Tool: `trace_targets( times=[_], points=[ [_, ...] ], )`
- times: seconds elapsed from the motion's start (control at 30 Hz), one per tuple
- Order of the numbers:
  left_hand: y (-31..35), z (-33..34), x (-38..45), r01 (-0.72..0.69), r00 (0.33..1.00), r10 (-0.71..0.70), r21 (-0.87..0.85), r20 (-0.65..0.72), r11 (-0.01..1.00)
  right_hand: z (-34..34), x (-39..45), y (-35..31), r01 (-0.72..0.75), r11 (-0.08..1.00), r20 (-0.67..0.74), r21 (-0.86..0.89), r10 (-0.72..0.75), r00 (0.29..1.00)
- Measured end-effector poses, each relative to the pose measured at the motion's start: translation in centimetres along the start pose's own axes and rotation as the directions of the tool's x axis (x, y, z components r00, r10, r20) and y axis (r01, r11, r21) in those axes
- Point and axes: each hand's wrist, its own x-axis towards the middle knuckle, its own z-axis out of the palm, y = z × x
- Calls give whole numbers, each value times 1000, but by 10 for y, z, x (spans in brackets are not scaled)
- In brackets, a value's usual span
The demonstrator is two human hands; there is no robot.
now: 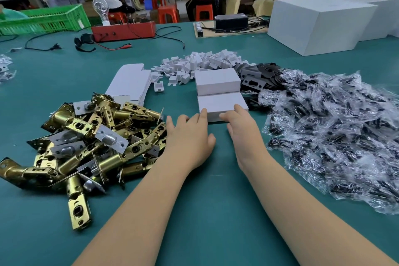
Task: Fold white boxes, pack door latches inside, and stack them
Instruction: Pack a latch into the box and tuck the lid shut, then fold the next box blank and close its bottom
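Two closed white boxes lie one behind the other on the green mat: the near box (221, 103) and the far box (217, 81). My left hand (190, 134) lies flat, its fingertips touching the near box's front left corner. My right hand (241, 127) touches the front right corner with straight fingers. A heap of brass door latches (90, 136) lies to the left. Flat unfolded white boxes (129, 82) are stacked behind the latches.
White plastic inserts (198, 65) are piled behind the boxes, beside dark metal plates (259, 75). Bagged screws (336, 127) spread across the right. Large white cartons (319, 26) stand back right. A red device (124, 31) with cables and a green crate (43, 19) sit at the back. People work beyond.
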Motion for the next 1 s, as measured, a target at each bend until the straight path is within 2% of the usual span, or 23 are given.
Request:
trace_targets(
  times=[0.17,0.3,0.47,0.63,0.73,0.9,1.0],
  points=[
    [-1,3,1,-1,1000,1,0,-3,1000,-3,1,5,-20,999,-1,46,20,1000],
    [-1,5,2,-2,1000,3,9,-19,1000,-3,3,10,-27,999,-57,-18,26,998],
    [-5,5,2,-35,997,36,17,-66,999,-3,4,12,-3,984,-28,-178,-2,1000],
    [-13,-16,-3,-10,987,-6,-99,-159,995,-6,6,14,-43,975,-9,-218,42,999],
    [-27,-46,20,78,985,-100,-149,-140,986,-6,8,16,-59,976,-16,-207,57,998],
    [-75,-70,82,300,945,-289,58,-154,952,-4,8,14,-57,972,-6,-230,57,998],
    [-106,-60,100,461,887,-458,93,-51,883,-4,8,18,-26,957,21,-289,33,999]
  ],
)
